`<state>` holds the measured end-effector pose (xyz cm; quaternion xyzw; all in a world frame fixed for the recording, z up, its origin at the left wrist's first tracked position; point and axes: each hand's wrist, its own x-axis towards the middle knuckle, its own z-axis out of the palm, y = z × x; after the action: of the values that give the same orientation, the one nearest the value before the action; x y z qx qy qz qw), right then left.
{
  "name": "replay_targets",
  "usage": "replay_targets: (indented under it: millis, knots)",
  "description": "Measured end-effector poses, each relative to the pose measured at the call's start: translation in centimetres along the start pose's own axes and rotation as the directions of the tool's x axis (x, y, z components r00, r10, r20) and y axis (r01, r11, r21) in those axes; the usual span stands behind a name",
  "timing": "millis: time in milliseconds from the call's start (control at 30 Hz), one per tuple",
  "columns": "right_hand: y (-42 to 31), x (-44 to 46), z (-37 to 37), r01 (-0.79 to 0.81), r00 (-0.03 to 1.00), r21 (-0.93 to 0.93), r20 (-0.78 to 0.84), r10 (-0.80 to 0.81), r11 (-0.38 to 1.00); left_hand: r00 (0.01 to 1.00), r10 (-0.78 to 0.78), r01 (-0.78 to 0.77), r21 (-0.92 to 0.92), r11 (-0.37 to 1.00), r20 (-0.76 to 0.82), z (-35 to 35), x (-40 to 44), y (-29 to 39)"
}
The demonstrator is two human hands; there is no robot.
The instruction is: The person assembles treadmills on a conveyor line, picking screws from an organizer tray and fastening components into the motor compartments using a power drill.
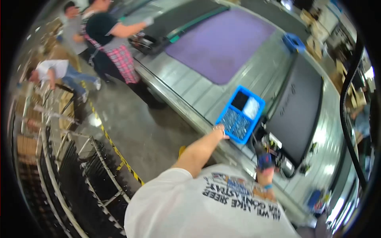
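My left hand (220, 131) is at the near left corner of a blue divided tray (260, 111), its fingers closed on the rim. Small metal screws (239, 126) fill the near compartments; a white batch and a black batch lie in the far ones. Low in the view, my right hand (266, 176) is wrapped round what looks like a cordless screwdriver (264, 160), dark with blue and red at its base. The tool's front points at the exposed motor end (274, 144) of a treadmill (295, 107) with a black deck. Its tip is too blurred to make out.
The metal roller line (190, 93) carries a purple mat (222, 43) and another treadmill (182, 20). A blue bin (293, 43) stands on the far side. A co-worker in a pink checked apron (119, 63) works farther along. Metal racks (95, 170) stand left, beyond yellow-black floor tape (111, 144).
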<state>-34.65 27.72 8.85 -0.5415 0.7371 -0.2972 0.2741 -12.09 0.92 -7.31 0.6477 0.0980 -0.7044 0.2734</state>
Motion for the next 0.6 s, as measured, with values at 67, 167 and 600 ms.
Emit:
replay_targets:
  millis: [67,167,600]
  knots:
    - [-6.6,2.8,1.8,-0.102,0.995,0.17,-0.004,0.104,0.98,0.996,-0.068,0.071,-0.057,0.996,0.051,-2.6,2.6,0.0]
    - [-13.8,6.1,5.0,-0.01,1.0,0.039,0.01,0.009,0.999,0.991,-0.085,0.087,-0.019,0.996,0.107,-6.2,1.4,2.1]
    - [-20.0,17.6,20.2,-0.47,0.882,0.069,0.079,0.465,0.88,0.94,-0.25,0.238,0.077,0.968,0.233,-14.6,-5.5,8.6]
